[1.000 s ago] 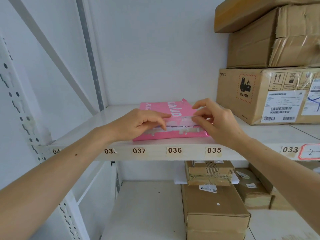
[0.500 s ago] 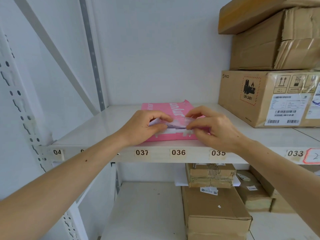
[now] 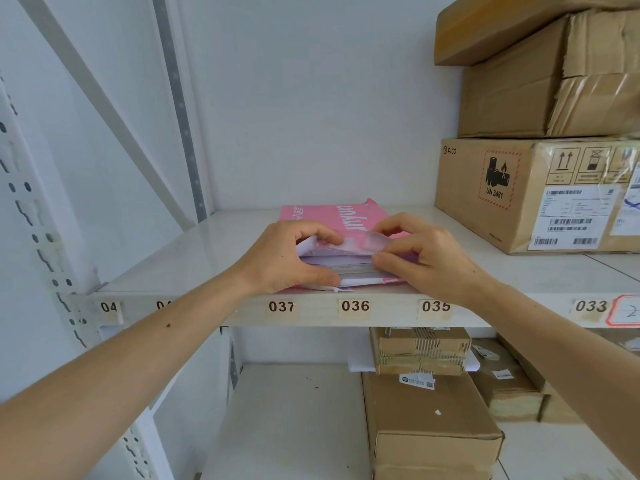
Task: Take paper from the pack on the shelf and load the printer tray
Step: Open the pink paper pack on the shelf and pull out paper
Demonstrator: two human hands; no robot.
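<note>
Sitting at frame centre on the shelf [image 3: 207, 244]: pink paper pack [image 3: 332, 216], near end torn open, white sheets showing. Prying the wrapper flap up, left hand [image 3: 284, 258] and right hand [image 3: 426, 261] both pinching it in curled fingers. Still opening; next, probably sliding a stack out. No printer visible.

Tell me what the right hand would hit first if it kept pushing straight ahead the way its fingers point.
The right hand points leftward into the open end of the pink paper pack, so it would likely meet the white sheets first, then the left hand. Depth is uncertain.
</note>
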